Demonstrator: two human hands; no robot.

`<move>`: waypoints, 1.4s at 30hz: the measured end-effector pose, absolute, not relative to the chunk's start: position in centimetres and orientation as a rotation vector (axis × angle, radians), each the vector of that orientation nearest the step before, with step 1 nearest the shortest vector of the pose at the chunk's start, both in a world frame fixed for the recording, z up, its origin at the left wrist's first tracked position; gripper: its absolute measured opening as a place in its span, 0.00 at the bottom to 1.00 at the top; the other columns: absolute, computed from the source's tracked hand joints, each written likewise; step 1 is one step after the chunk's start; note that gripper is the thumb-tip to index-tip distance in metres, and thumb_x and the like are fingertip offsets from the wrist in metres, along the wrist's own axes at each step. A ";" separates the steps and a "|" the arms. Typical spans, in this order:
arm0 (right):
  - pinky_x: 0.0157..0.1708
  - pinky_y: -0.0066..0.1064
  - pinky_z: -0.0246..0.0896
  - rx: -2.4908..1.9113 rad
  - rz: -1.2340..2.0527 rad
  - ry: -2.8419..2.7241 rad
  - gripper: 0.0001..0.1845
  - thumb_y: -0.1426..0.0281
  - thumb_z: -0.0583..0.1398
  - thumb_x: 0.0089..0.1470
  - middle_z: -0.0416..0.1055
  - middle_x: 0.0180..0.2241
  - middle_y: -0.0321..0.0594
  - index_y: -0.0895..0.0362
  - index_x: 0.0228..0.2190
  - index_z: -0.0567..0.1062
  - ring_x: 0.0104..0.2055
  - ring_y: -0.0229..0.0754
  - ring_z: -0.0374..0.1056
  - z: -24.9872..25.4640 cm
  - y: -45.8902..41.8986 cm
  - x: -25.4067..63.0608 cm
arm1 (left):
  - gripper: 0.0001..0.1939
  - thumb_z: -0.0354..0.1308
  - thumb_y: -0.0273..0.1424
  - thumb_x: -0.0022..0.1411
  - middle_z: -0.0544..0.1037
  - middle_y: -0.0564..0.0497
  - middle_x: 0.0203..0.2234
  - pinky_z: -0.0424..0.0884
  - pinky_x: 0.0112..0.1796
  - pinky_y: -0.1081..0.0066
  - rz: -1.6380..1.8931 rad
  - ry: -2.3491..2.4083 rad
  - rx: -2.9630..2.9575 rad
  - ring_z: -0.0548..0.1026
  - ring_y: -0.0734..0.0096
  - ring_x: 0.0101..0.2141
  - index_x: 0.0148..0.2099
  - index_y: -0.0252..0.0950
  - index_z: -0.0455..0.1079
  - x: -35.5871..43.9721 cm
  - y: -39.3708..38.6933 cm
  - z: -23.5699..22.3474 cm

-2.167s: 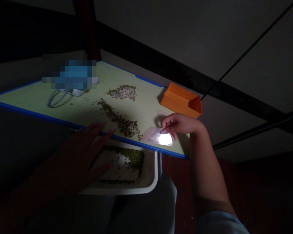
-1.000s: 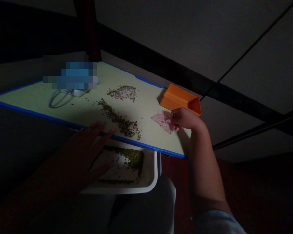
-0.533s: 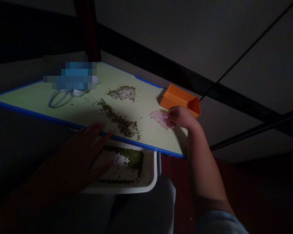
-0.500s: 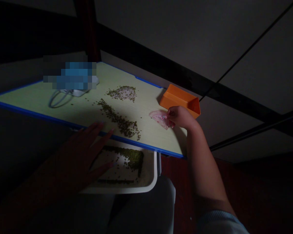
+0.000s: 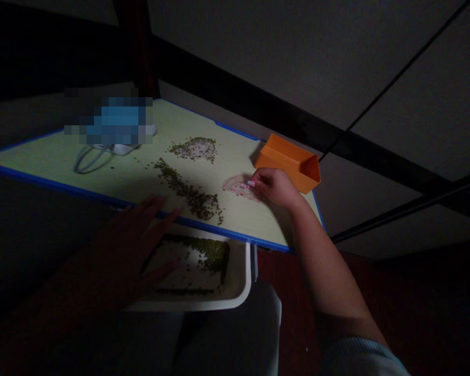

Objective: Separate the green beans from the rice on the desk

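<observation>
Between the fingertips of my right hand (image 5: pixel 272 185) is a see-through, half-round protractor (image 5: pixel 238 186) with pinkish-red markings, low over the pale board (image 5: pixel 250 224); whether it touches the board I cannot tell. Left of it lies a pile of small green beans and white grains (image 5: pixel 196 149). A longer strip of dark green beans (image 5: pixel 190 193) runs toward the board's near edge. My left hand (image 5: pixel 137 240), deep in shadow, has its fingers spread at that blue edge. Beneath it, a white tray (image 5: pixel 245 287) holds more green beans (image 5: pixel 215 253).
An orange open box (image 5: pixel 290 162) stands at the board's right end, just behind my right hand. At the left end sits a blurred-out blue object (image 5: pixel 119 122) with a grey looped cord (image 5: pixel 84 159). Dark panelled doors (image 5: pixel 297 62) rise behind the board.
My right hand has moved left with the protractor, which now lies closer to the beans and shows more of its half-round shape. My left hand has hardly moved.
</observation>
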State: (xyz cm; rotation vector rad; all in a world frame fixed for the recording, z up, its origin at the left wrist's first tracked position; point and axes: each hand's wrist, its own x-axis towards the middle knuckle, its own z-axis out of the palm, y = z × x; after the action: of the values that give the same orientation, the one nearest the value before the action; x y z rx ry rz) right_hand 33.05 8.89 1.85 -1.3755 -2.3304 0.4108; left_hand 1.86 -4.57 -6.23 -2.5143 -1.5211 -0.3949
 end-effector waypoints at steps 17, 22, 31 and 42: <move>0.18 0.25 0.51 -1.478 0.993 -2.218 0.04 0.76 0.56 0.46 0.62 0.16 0.31 0.58 0.23 0.67 0.16 0.31 0.58 3.6 8.3 35.3 | 0.41 0.45 0.52 0.55 0.45 0.42 0.67 0.55 0.59 0.50 -0.391 -1.511 -2.502 0.47 0.52 0.65 0.66 0.43 0.40 1.8 -4.6 -6.2; 0.19 0.25 0.49 -1.429 0.943 -2.233 0.04 0.73 0.56 0.48 0.63 0.17 0.31 0.58 0.23 0.66 0.16 0.30 0.56 3.1 8.3 34.6 | 0.41 0.45 0.53 0.55 0.46 0.43 0.67 0.56 0.58 0.50 -0.393 -1.537 -2.499 0.48 0.53 0.65 0.66 0.44 0.39 2.0 -4.5 -6.2; 0.24 0.27 0.46 -1.396 0.447 -2.285 0.09 0.67 0.57 0.52 0.65 0.20 0.34 0.59 0.25 0.70 0.22 0.33 0.56 1.8 8.9 32.9 | 0.41 0.46 0.53 0.54 0.48 0.43 0.66 0.55 0.59 0.51 -0.408 -1.567 -2.511 0.49 0.52 0.64 0.66 0.44 0.41 2.0 -4.7 -6.2; 0.24 0.26 0.51 -1.169 0.928 -2.369 0.05 0.70 0.58 0.51 0.64 0.20 0.33 0.60 0.25 0.69 0.22 0.31 0.59 2.1 8.0 32.8 | 0.40 0.43 0.53 0.56 0.46 0.44 0.67 0.55 0.59 0.52 -0.417 -1.522 -2.502 0.48 0.54 0.65 0.66 0.44 0.39 2.0 -4.7 -6.2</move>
State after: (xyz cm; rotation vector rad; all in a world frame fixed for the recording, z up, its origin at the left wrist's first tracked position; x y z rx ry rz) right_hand 32.79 8.05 2.09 -1.1693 -2.3688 0.9283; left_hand 1.98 -4.66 -6.17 -2.5024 -1.5222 -0.4174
